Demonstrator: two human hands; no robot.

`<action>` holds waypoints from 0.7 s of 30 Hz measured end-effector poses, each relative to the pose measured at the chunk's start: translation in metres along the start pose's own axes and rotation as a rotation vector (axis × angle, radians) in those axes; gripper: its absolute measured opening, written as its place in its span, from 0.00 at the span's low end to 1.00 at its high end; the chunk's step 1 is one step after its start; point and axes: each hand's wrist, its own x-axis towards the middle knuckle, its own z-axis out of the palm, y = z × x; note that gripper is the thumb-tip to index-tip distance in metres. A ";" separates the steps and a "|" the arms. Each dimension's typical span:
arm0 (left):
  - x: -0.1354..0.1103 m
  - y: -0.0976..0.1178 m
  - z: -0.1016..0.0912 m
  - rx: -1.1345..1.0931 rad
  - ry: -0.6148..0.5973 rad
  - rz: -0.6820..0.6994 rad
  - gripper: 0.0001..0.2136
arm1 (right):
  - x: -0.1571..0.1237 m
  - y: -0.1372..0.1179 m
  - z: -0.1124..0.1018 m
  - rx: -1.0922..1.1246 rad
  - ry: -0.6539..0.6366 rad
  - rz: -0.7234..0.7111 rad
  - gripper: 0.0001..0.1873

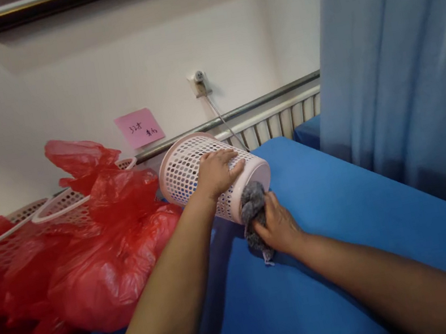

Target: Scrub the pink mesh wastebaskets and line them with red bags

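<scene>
A pink perforated basket (183, 171) lies tipped on its side on a blue padded surface (342, 209), its solid base pointing toward me. My left hand (217, 171) rests on top of the basket, fingers curved over its wall and holding it. My right hand (276, 225) is closed on a grey cloth (251, 201) that is pressed against the basket's base. The rest of the cloth hangs down below my fingers.
Red plastic bags (104, 251) are piled on the left, over more pink baskets (61, 204). A pink note (139, 127) and a wall socket with a cable (199, 83) are on the wall behind. A blue curtain (402, 55) hangs at the right.
</scene>
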 end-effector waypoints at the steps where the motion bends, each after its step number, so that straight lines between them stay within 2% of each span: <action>1: 0.000 0.000 0.000 0.000 -0.001 -0.006 0.21 | 0.004 0.007 0.001 -0.005 0.017 0.127 0.23; 3: -0.002 0.000 -0.001 -0.003 -0.002 -0.011 0.21 | 0.013 0.020 0.000 -0.010 0.043 0.326 0.21; 5: -0.002 0.000 0.000 -0.003 0.002 -0.009 0.21 | 0.017 0.024 -0.007 0.000 0.079 0.341 0.23; 7: -0.003 -0.001 0.000 0.000 0.007 -0.004 0.21 | 0.017 0.017 -0.014 0.025 0.113 0.167 0.26; 9: -0.003 -0.001 0.000 0.002 0.009 0.003 0.21 | 0.015 0.005 -0.018 0.051 0.094 -0.061 0.29; 10: -0.003 -0.001 0.000 0.002 0.007 0.006 0.21 | 0.016 0.001 -0.019 0.057 0.071 -0.122 0.29; 11: -0.003 0.000 0.000 0.004 0.006 0.007 0.21 | 0.017 0.001 -0.019 0.056 0.046 -0.103 0.29; 12: -0.003 0.000 -0.001 0.006 0.006 0.005 0.21 | 0.021 0.005 -0.018 0.049 0.030 -0.018 0.27; 14: -0.004 0.001 -0.001 0.012 0.009 -0.002 0.21 | 0.029 0.020 -0.016 0.034 0.018 0.227 0.23; 16: -0.004 0.002 -0.001 0.013 0.017 -0.006 0.21 | 0.035 0.036 -0.016 0.026 0.001 0.387 0.21; 17: -0.004 0.002 -0.001 0.011 0.020 -0.004 0.21 | 0.037 0.041 -0.017 0.027 -0.003 0.414 0.22; 19: -0.005 0.002 -0.001 0.010 0.022 0.001 0.21 | 0.036 0.041 -0.020 0.032 0.029 0.374 0.27; 21: -0.005 0.001 -0.001 0.013 0.024 0.007 0.21 | 0.033 0.030 -0.023 0.041 0.078 0.217 0.33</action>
